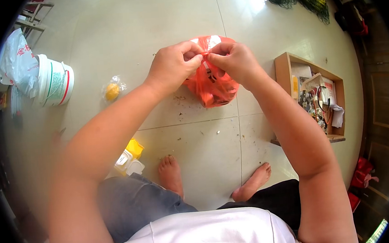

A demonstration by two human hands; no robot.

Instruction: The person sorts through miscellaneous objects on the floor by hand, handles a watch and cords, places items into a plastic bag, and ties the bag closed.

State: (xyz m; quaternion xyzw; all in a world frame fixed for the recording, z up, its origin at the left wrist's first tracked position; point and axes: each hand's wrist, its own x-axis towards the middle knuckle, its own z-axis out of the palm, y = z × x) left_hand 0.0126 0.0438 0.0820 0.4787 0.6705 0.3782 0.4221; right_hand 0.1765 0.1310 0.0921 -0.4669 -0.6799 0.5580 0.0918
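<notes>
A filled red plastic bag point(212, 91) is in front of me above the tiled floor, its top gathered into a narrow neck. On the left side of that neck, my left hand point(172, 66) pinches the plastic between thumb and fingers. Opposite it, my right hand point(235, 62) pinches the plastic too, and the fingertips of both hands nearly meet. The bag's contents show only as dark and pale shapes through the film.
At the left stands a white bucket point(56, 81) beside a whitish plastic bag point(18, 64). A small wrapped yellow item point(112, 91) lies on the floor point(130, 35). On the right is a wooden drawer point(283, 72) of mixed items. Crumbs lie near my feet.
</notes>
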